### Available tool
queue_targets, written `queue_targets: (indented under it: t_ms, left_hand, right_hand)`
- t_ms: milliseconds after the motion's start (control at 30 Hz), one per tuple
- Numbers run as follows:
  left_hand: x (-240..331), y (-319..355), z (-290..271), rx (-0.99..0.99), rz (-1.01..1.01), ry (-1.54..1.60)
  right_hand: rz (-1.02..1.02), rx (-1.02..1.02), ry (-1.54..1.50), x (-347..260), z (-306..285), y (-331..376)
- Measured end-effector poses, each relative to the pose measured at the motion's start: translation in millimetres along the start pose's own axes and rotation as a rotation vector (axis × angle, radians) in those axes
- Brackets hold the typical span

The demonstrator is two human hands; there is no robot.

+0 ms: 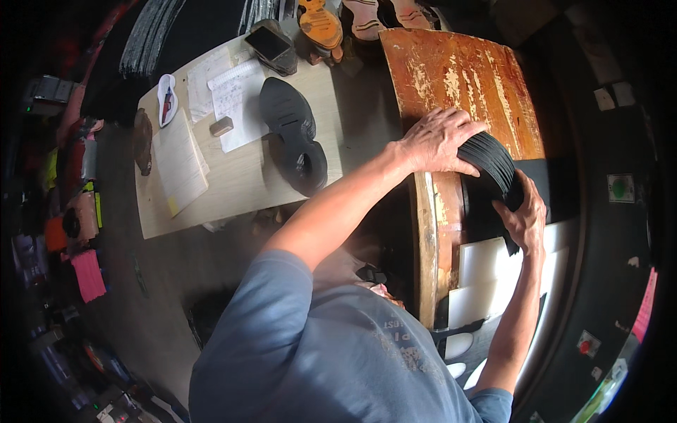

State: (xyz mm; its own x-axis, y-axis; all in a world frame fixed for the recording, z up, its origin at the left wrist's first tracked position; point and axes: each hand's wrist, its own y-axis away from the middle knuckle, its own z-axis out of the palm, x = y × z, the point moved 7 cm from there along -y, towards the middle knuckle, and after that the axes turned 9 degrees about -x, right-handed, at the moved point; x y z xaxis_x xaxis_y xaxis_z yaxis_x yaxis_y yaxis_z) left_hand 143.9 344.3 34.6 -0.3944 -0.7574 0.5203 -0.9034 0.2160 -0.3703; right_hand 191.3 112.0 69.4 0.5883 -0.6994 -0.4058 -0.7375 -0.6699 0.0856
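Left grip: my left hand (441,141) is partly closed, thumb and fingers clasping the upper-left end of a thick, arched black stack of thin sheets (496,158).
Right grip: my right hand (527,215) curls round the lower-right end, thumb towards the inside of the bend.
Black stack: bowed between my hands at the near right of a worn orange-brown wooden surface (462,77); whether it rests there, I cannot tell.
Step in hand: I judge I'm flexing or squaring the layers.
Next move: probably calls for even pressure at both ends, lest sheets slip.
Edges: the wooden surface's left edge passes below my left wrist; flat white panels (483,264) sit beyond the stack's lower tip.
Room leftward: a shadowed stretch, then a pale wooden surface (247,180) bearing a black sole-shaped piece (285,116), well apart from my hands.
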Motion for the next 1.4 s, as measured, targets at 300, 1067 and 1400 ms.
queue_targets:
  t_ms: [300,1067,1400]
  left_hand:
    - [43.0,42.4,-85.4,-0.061,0.02,0.018]
    - [-248.1,158.9,-197.2,-0.973,-0.712,0.121]
    - [-245.3,206.1,-234.6,0.035,-0.465,-0.101]
  right_hand:
    - [0.021,-0.114,-0.14,-83.8,-26.1,37.4]
    - [0.29,-0.721,-1.16,-284.9,239.2,-112.3]
    - [0.032,-0.292,-0.619,-259.7,203.6,-90.8]
